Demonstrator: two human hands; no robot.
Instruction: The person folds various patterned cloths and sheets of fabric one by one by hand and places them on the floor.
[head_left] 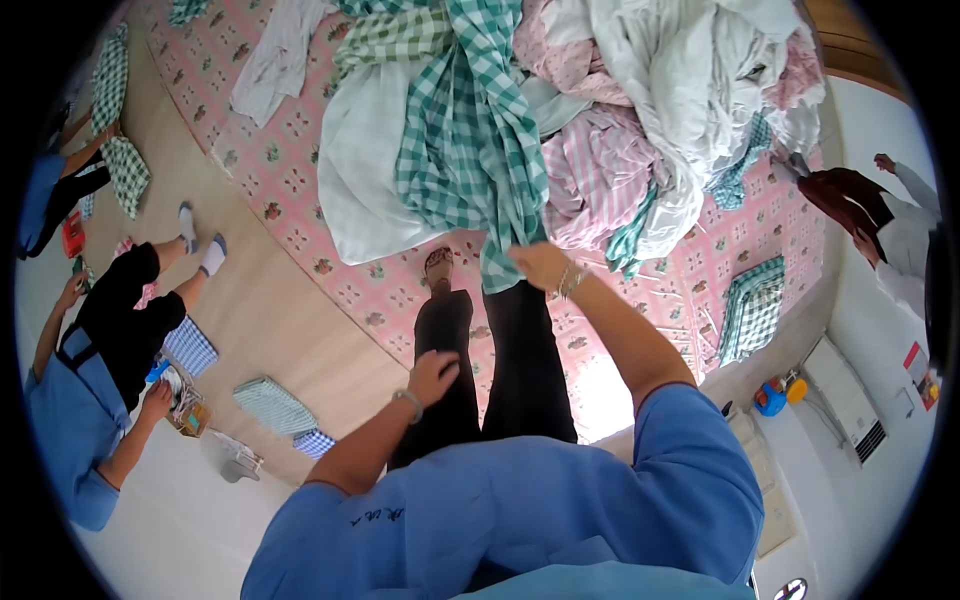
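Note:
My right hand (541, 264) is closed on the lower edge of a green-and-white checked sheet (470, 130), just in front of my right leg. The sheet runs up from my fingers into the heap of bedding. My left hand (434, 378) hangs in front of my left thigh with its fingers loosely bent and apart, holding nothing. Beyond it lies a white sheet (365, 170), flat beside the checked one. A pink striped cloth (600, 175) lies crumpled to the right of my right hand, below a large white bundle (680, 70).
The pink flowered floor covering (285, 215) lies under the heap. Folded checked cloths (752, 308) sit at the right; another folded stack (275, 408) is at the lower left. A co-worker (95, 370) sits at the left, and another person (890, 220) is at the right.

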